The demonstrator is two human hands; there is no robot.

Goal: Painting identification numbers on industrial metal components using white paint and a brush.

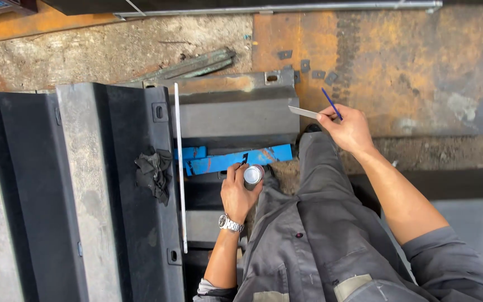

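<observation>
My left hand [238, 192] is wrapped around a small round silver can [253, 174], held just below a blue-painted metal bar [236, 160] that lies across dark steel channels. There is a silver watch on that wrist. My right hand [349, 130] is raised to the right, above my grey trouser leg. It grips a thin blue-handled brush or pen [331, 103] together with a flat strip of grey metal [304, 112] that points left.
A long thin white rod [180, 168] lies along a large dark steel channel [107, 190], with a crumpled black rag [154, 172] beside it. Beyond are a rusty steel plate [398, 61], small dark metal scraps [308, 68], greenish bars [197, 64] and a long pipe [275, 8].
</observation>
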